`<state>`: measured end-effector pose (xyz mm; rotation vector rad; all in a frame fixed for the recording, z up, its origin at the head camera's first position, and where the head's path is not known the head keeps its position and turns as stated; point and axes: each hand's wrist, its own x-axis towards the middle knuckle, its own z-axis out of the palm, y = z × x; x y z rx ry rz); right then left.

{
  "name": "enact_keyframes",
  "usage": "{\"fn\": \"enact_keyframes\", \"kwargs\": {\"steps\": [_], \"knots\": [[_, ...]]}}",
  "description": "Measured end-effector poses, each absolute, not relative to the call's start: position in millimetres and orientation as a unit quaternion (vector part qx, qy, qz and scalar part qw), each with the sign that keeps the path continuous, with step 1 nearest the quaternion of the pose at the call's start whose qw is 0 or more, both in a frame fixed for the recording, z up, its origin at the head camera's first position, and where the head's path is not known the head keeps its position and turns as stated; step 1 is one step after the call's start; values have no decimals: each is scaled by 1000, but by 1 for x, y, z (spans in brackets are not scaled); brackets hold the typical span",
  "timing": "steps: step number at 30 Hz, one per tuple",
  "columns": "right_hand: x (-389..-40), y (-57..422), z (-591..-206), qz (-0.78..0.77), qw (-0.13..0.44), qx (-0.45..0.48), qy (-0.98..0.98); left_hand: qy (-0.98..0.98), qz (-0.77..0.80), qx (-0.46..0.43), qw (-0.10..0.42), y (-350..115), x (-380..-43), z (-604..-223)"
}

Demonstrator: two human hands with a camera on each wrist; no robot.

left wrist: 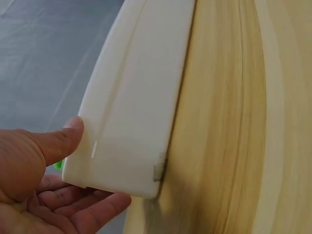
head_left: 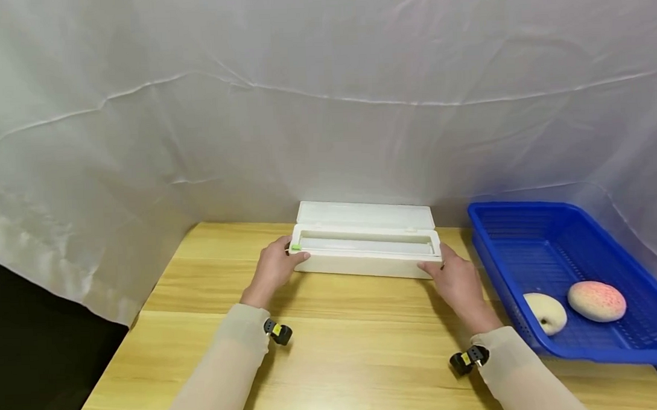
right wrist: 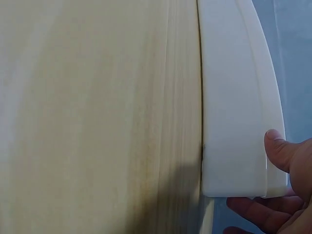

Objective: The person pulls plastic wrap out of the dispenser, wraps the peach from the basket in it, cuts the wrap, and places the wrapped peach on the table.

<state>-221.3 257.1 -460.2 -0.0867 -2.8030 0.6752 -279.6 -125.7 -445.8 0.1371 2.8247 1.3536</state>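
A long white cling film dispenser point(head_left: 358, 265) sits on the wooden table near its back edge, its lid point(head_left: 364, 214) tipped open to the rear. Inside lies a whitish roll point(head_left: 365, 245), and a small green piece point(head_left: 295, 247) shows at the left end. My left hand point(head_left: 273, 264) grips that end, thumb on the upper front edge and fingers at the end face. At the opposite end my right hand point(head_left: 457, 279) holds the dispenser likewise. Both wrist views show the smooth front of the dispenser point(left wrist: 131, 107) and the thumb pressing its edge; some fingertips are hidden behind it.
To the right stands a blue plastic basket point(head_left: 503, 304) holding a pale peach point(head_left: 549, 313) and a pink-tinged peach point(head_left: 597, 301). A grey-white cloth point(head_left: 326, 139) hangs behind the wooden table point(head_left: 366, 348). The table's left edge borders a dark area.
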Motion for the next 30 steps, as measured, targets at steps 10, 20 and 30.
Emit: {"fn": "enact_keyframes", "kwargs": {"steps": [10, 20, 30], "knots": [[-228, 267, -455, 235, 112, -34, -965, 899, 437, 34, -2, -117, -284, -449], [-230, 274, -453, 237, 107, -47, -965, 897, 440, 49, 0, -112, -293, -450], [-231, 273, -439, 234, 92, -26, -968, 938, 335, 89, -12, -116, -293, -438]]}}
